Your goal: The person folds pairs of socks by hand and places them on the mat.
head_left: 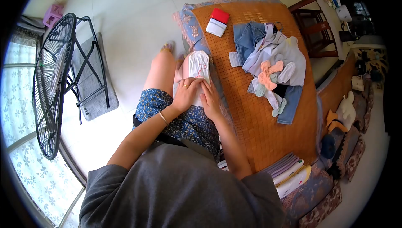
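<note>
A white garment (198,65) with thin red markings lies folded into a long narrow strip over my right thigh. My left hand (186,93), with a ring and a bracelet, rests on its near part, fingers bent onto the cloth. My right hand (211,100) meets it from the other side, its fingertips close to the left ones and gripping the same cloth. To the right, on a brown woven mat (234,115), is a loose heap with a pale grey shirt (268,52), blue jeans (248,39) and peach socks (270,75).
Folded red cloth (220,15) and white cloth (215,27) lie at the mat's far end. A stack of folded clothes (289,171) sits by my right elbow. A black corded chair (54,81) stands left; a wooden chair (316,29) is at far right.
</note>
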Tool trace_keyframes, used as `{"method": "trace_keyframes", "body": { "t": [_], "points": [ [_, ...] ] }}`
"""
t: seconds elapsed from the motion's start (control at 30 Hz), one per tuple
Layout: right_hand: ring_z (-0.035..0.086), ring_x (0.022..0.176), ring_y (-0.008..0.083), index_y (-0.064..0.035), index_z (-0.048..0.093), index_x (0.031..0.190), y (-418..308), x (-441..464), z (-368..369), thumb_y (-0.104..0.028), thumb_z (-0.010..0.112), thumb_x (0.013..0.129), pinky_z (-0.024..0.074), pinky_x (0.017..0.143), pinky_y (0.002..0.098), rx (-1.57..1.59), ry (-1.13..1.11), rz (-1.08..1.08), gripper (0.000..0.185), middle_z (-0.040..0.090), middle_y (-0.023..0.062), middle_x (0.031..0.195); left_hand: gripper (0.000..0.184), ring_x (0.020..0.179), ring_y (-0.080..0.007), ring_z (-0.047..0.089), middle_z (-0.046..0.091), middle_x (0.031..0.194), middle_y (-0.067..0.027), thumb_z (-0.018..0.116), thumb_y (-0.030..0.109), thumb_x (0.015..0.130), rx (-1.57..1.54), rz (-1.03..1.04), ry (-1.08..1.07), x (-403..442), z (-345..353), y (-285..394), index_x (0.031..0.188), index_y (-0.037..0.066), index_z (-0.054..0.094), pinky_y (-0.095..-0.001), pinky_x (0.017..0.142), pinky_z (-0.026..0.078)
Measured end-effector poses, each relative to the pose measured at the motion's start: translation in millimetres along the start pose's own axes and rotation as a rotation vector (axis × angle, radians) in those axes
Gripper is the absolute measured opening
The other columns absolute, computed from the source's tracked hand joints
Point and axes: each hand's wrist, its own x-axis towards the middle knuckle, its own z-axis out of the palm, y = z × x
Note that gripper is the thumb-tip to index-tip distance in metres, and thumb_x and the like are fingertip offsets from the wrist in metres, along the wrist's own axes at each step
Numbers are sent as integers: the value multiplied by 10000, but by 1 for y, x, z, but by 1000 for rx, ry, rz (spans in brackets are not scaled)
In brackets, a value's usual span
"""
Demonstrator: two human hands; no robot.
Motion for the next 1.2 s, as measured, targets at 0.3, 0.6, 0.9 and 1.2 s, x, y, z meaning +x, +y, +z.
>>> {"method": "trace_keyframes", "body": {
  "t": [0.3,0.6,0.9,1.2],
  "points": [
    [214,1400,373,22,242,1449,20,-14,7,-272,382,998,175,1135,428,186,31,145,556,250,232,1498,474,1023,-298,488,524,1131,-103,567,76,834,69,-32,-38,-3,0,4,1302,127,514,-404,917,397],
    [255,1384,370,60,234,1435,-36,18,-12,-265,425,978,191,1136,434,-66,-6,132,592,262,245,1487,498,1367,-268,304,398,1431,-99,515,170,864,223,100,-135,-3,4,-5,1343,44,458,-455,1110,236],
    [281,1365,383,71,227,1427,-10,7,22,-383,416,963,226,1115,452,-270,72,192,676,277,262,1471,591,1430,-280,177,226,1540,-105,429,228,921,25,1,-218,-7,5,-7,1466,67,267,-477,1146,126],
    [277,1377,346,27,266,1435,45,24,-20,-437,315,1007,210,1127,384,322,57,438,633,304,234,1472,450,1402,-318,254,366,1467,-149,407,176,973,-221,-127,48,18,-12,-11,1401,38,392,-465,1138,134]
  ]
}}
